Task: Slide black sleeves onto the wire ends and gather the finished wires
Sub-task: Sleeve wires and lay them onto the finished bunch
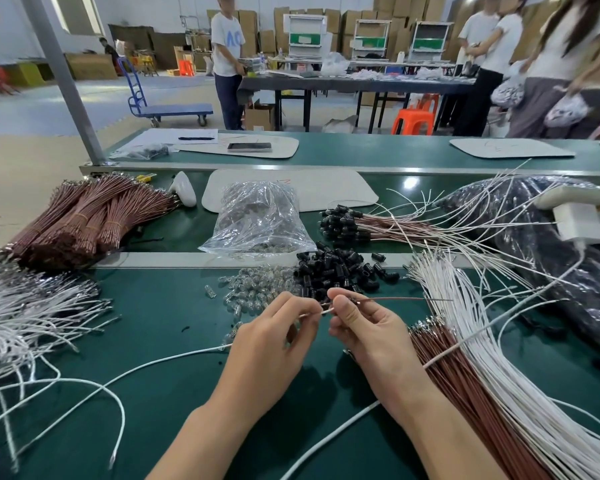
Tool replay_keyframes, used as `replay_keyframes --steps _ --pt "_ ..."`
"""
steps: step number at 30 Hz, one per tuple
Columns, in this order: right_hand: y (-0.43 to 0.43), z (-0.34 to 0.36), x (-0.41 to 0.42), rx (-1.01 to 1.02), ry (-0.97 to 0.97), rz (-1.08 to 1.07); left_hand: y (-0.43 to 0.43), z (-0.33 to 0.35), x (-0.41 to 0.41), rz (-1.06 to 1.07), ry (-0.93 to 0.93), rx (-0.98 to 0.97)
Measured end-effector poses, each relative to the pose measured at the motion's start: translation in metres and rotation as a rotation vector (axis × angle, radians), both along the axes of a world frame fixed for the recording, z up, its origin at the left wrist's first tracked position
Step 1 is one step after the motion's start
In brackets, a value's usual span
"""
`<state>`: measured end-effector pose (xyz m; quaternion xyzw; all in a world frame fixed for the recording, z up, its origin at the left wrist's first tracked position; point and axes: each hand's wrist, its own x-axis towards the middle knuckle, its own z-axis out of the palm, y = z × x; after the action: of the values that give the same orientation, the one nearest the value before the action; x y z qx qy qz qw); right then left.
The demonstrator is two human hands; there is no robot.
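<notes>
- At the near middle of the tabletop (160, 317), a worker's left hand (274, 341) and right hand (368, 334) meet over two wire ends, in what looks like the threading step of the sleeve job.
- The left fingers (302, 308) are curled in a pinch on the tip of a white wire (321, 311), which trails off under the palm toward the near left.
- The right fingers (342, 303) pinch a brown wire (395, 298) that runs out to the right; something small and dark sits at the fingertips, too small to say whether it is a sleeve.
- Loose black sleeves (340, 271) lie heaped just beyond the hands, beside a scatter of clear bulbs (253, 292).
- Finished wires (340, 223), already capped in black, lie gathered farther back, right of a plastic bag (257, 220).
- Uncapped stock (471, 382), brown and white, fans along the right edge.
- The next move likely calls for holding both ends aligned, pushing a sleeve home over them, then carrying the wire back to the gathered bunch.
</notes>
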<state>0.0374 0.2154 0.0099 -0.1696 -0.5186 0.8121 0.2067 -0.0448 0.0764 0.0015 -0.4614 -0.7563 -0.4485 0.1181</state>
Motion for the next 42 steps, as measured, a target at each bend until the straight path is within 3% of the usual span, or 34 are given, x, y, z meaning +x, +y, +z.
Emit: replay_keyframes --steps 8,26,33,42 --pt "-0.003 0.001 -0.002 -0.189 0.075 0.057 -0.001 -0.005 0.0 -0.016 -0.102 0.003" --pt "-0.012 0.003 -0.001 -0.127 0.076 0.117 0.001 -0.005 0.0 -0.007 -0.118 0.055" --pt "-0.009 0.003 -0.002 -0.1 0.061 0.063 0.002 -0.003 0.002 0.108 -0.094 0.056" --pt "-0.006 0.003 0.0 -0.046 0.034 0.045 0.001 -0.002 0.001 0.08 -0.027 0.061"
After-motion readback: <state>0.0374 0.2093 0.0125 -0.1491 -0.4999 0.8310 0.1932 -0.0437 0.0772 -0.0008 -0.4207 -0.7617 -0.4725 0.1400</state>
